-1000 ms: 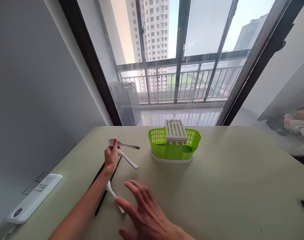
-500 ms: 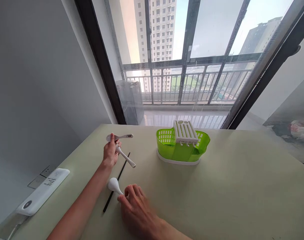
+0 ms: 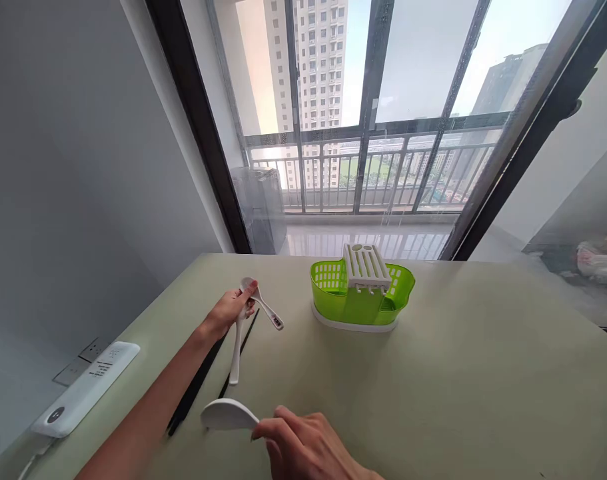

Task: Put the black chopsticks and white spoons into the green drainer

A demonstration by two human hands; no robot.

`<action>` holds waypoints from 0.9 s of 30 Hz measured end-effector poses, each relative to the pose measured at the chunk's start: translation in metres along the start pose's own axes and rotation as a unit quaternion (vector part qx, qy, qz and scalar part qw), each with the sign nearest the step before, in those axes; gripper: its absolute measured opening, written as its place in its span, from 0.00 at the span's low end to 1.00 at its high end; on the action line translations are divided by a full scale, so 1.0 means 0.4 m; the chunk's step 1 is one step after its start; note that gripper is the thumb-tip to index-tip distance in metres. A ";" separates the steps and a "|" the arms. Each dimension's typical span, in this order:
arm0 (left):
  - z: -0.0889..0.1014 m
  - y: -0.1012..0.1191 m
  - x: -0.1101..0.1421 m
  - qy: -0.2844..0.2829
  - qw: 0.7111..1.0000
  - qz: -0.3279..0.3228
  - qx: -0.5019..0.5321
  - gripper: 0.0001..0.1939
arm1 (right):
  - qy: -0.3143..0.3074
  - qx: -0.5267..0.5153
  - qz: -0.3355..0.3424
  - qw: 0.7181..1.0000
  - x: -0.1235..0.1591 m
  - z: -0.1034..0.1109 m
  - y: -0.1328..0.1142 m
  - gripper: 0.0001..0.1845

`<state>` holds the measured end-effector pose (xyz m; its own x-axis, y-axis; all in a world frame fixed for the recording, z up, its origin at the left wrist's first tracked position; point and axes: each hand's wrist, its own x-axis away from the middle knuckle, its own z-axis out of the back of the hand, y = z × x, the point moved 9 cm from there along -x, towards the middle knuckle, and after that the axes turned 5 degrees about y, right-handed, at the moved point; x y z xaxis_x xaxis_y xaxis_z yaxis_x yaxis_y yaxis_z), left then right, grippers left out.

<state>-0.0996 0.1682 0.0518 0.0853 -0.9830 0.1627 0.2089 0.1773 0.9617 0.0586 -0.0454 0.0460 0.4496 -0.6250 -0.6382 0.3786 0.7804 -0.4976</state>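
Observation:
My left hand (image 3: 233, 308) is closed on two white spoons above the left part of the table. One spoon (image 3: 270, 312) has its handle pointing right and toward me, with dark print near its end. The other spoon (image 3: 235, 360) hangs its handle straight toward me. Closer to me, my right hand (image 3: 306, 443) grips a larger white spoon (image 3: 228, 415) by its handle, its rounded head pointing left. Under and beside my left forearm lie black chopsticks (image 3: 196, 388), partly hidden by the arm. A single black chopstick (image 3: 249, 331) shows between the spoons.
A green basket (image 3: 356, 308) with a white slotted rack (image 3: 367, 267) on top stands near the table's far edge. At the left edge lies a white power strip (image 3: 86, 387) beside the wall. Glass doors rise behind the table (image 3: 458, 373).
The spoons in my left hand have swung round, their handles now pointing more toward me. My right hand has moved nearer to me and to the right, raising and turning the larger spoon.

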 end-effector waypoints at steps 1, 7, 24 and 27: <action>-0.016 -0.012 0.006 -0.014 1.000 0.006 -0.014 0.30 | 0.025 -0.028 -0.028 0.999 0.000 0.033 0.011 0.16; -0.094 -0.080 0.041 -0.101 0.984 0.025 -0.143 0.31 | 0.147 -0.117 -0.265 0.946 -0.029 0.160 0.172 0.17; -0.045 -0.106 0.065 -0.028 0.921 -0.045 -0.387 0.30 | -0.010 -0.017 -0.327 0.945 -0.048 -0.026 0.289 0.18; -0.028 -0.106 0.067 -0.010 0.913 -0.045 -0.405 0.30 | -0.051 0.003 -0.331 0.942 -0.060 -0.048 0.275 0.17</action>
<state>-0.0952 0.1349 0.0129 0.0164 -0.9946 0.1025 0.8675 0.0652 0.4932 0.0740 0.0558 -0.0049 0.1889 -0.9735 -0.1290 0.6071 0.2191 -0.7638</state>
